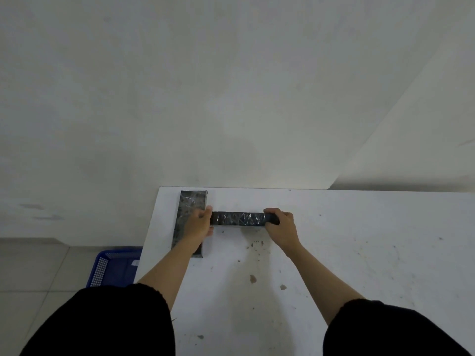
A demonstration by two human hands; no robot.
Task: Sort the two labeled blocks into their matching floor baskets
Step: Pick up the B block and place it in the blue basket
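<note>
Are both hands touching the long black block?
Touching. The head view shows the left hand wrapped round one end of the block and the right hand round the other, no gap.

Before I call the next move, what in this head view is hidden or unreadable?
- Labels on both black film-wrapped blocks, the held one and the flat one: none readable, glare and distance.
- Blue plastic mesh basket: right part hidden by the white table; small tag too blurred.
- Second basket: out of view.
- Flat block's near end: covered by the left hand.
</note>
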